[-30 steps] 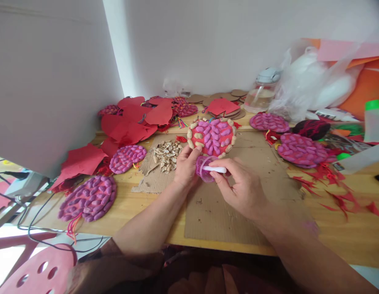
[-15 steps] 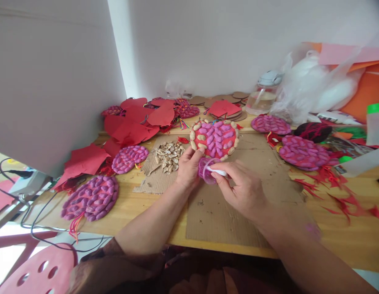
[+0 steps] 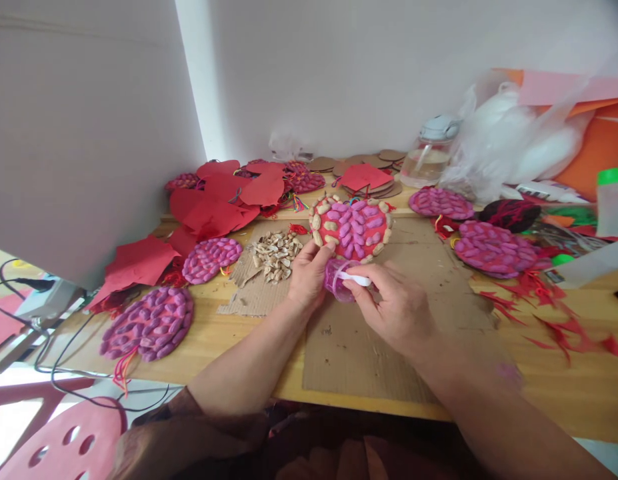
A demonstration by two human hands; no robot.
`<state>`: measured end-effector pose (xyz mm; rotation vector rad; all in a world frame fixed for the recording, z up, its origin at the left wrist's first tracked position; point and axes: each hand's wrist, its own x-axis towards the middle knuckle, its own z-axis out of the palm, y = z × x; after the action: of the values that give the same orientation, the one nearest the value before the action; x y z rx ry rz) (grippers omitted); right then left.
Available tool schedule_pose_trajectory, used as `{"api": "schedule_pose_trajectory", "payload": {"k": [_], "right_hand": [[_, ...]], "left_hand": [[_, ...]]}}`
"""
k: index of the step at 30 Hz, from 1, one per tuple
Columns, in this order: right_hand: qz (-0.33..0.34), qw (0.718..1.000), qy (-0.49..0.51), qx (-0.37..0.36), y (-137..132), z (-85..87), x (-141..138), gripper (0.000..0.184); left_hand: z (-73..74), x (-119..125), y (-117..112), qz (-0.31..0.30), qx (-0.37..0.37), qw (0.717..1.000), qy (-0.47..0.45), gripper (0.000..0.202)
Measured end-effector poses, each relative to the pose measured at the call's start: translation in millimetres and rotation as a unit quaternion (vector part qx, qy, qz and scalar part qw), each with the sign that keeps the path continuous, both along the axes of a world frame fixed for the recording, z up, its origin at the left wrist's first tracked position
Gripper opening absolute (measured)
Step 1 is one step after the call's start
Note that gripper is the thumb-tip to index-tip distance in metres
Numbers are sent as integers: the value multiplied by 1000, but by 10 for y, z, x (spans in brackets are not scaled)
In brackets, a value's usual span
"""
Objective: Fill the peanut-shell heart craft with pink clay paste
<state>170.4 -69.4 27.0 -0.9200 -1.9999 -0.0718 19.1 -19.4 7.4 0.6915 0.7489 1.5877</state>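
Observation:
My left hand [image 3: 309,273] is closed around a small clear cup of purple paint [image 3: 333,279], and its thumb is at the lower edge of a heart-shaped peanut-shell plaque [image 3: 356,229]. Purple shells fill the plaque's red middle; most shells along its rim are plain tan. Pinched in my right hand [image 3: 391,303] is a white-handled brush [image 3: 357,278], its tip down in the cup. Left of my hands, loose peanut shells [image 3: 276,257] lie heaped on cardboard. The fingers beneath the plaque and cup are largely hidden.
Finished purple plaques [image 3: 149,323] lie at left and right, beside red paper hearts [image 3: 203,203]. A cardboard sheet [image 3: 389,360] covers the table under my hands. At the back stand a lidded jar [image 3: 429,153] and a plastic bag [image 3: 519,140]. Red scraps [image 3: 563,333] lie at right.
Hardly anything differs: the brush handle has shifted slightly in the cup. Both hands stay in place with the plaque.

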Motion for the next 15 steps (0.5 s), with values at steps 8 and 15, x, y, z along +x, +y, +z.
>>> {"api": "schedule_pose_trajectory", "payload": {"k": [8,15], "right_hand": [[28,990,73,-121,-58,58,-38,4],[34,988,87,-126,-25,43,-28,4]], "left_hand": [[-9,6,-2,3,-5,1000,1,38],[5,13,1,5,-12,1000,-2,37]]}}
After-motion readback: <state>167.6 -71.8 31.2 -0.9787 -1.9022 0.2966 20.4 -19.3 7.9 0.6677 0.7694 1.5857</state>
